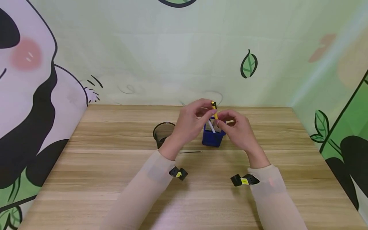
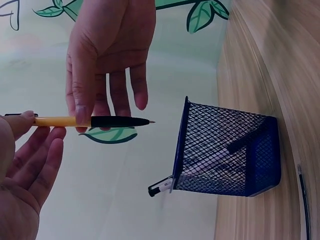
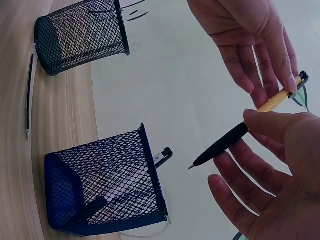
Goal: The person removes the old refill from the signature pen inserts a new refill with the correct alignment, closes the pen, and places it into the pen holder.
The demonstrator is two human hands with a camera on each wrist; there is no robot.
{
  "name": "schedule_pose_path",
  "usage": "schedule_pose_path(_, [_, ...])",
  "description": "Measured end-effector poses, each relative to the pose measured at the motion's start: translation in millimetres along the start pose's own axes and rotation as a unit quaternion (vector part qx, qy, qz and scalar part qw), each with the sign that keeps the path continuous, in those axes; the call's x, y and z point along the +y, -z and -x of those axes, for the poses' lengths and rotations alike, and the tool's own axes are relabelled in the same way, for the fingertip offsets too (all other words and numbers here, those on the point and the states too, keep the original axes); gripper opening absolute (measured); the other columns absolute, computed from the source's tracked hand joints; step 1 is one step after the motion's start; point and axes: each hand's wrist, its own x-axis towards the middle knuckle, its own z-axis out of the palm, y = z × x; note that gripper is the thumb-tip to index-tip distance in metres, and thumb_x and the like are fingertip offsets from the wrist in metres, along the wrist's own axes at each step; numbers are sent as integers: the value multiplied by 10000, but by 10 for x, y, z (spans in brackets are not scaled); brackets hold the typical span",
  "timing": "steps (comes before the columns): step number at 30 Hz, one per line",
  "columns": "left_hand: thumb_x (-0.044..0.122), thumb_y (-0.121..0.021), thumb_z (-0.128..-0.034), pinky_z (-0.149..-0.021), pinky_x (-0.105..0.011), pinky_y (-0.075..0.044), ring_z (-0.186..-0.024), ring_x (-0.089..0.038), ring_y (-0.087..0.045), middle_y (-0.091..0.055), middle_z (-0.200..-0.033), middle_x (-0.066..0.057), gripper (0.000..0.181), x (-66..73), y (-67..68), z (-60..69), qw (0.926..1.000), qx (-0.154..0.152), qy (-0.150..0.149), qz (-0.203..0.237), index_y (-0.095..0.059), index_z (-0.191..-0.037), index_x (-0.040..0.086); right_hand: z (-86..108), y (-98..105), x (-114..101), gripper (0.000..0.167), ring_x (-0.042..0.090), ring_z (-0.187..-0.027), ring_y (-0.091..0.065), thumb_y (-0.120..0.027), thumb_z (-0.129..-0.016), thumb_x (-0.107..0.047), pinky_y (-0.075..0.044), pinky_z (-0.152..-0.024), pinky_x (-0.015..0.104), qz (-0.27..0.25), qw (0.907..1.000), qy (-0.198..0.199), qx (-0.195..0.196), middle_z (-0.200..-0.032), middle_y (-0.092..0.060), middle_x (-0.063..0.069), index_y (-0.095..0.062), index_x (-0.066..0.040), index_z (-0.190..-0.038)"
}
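Note:
A yellow ballpoint pen [image 1: 215, 114] with a black grip section is held between both hands, above a blue mesh pen holder [image 1: 212, 141]. My left hand [image 1: 190, 120] pinches the pen near its clip end. Thumb and fingers of my right hand [image 1: 238, 130] pinch it around the middle, where yellow meets black. The metal tip [image 2: 152, 121] is out, pointing down toward the table. Inside the blue holder leans a white pen with a black grip [image 3: 131, 182], its clip end sticking out over the rim.
Left of the blue holder stands a round black mesh cup [image 1: 163, 130], partly behind my left forearm. A thin dark rod like a pen refill [image 1: 191, 152] lies on the wooden table [image 1: 115, 166] in front of them. A printed cloth wall [image 1: 138, 57] rises behind the table.

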Motion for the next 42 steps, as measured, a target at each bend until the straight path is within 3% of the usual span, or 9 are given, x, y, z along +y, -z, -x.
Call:
schedule_pose_path(6, [168,-686,-1010,-834,-230,-588,-965,-175,-761,-750,-1055,-51,182,-55,-64,-37,9994,-190,31,-283,-709,-1176,96,-7,0,30,202,219,-1021,-649,-703,-1002,-174,-536,-819,196,-68,9997,-125,197,-1110,-707,136,-700,-36,-1149])
schedule_pose_path(16, [218,-659,-1027,-822,-252,-587,-940,-150,-745,-764,-1087,-34,170,-210,-155,-57,9949,-596,250,-768,-715,-1168,139,-1,8,105,222,187,-1007,-646,-712,-997,-189,-534,-820,170,-129,9988,-267,402,-1105,-702,136,-686,-35,-1154])
schedule_pose_path(30, [220,-666,-1027,-776,-247,-587,-904,-138,-743,-766,-1069,-32,184,-374,-277,-96,9869,-1068,618,-1040,-714,-1181,131,-13,14,169,271,100,-1023,-635,-658,-1032,-219,-521,-836,177,-256,9965,-308,728,-1150,-700,133,-697,-55,-1244])
schedule_pose_path(38, [249,-656,-1035,-781,-269,-583,-907,-132,-734,-769,-1052,-11,183,-408,-359,-108,9773,-1403,830,-1352,-705,-1182,150,-12,8,194,268,185,-1064,-646,-656,-1035,-231,-514,-847,186,-178,9972,-403,607,-1171,-708,134,-703,-70,-1244])
schedule_pose_path(42, [232,-653,-1038,-813,-278,-592,-940,-151,-749,-773,-1068,-29,197,-442,-399,-110,9757,-1485,815,-1392,-703,-1199,130,-17,11,215,265,223,-1074,-641,-658,-1032,-228,-519,-876,265,-119,9972,-479,555,-1172,-715,140,-707,-67,-1236])
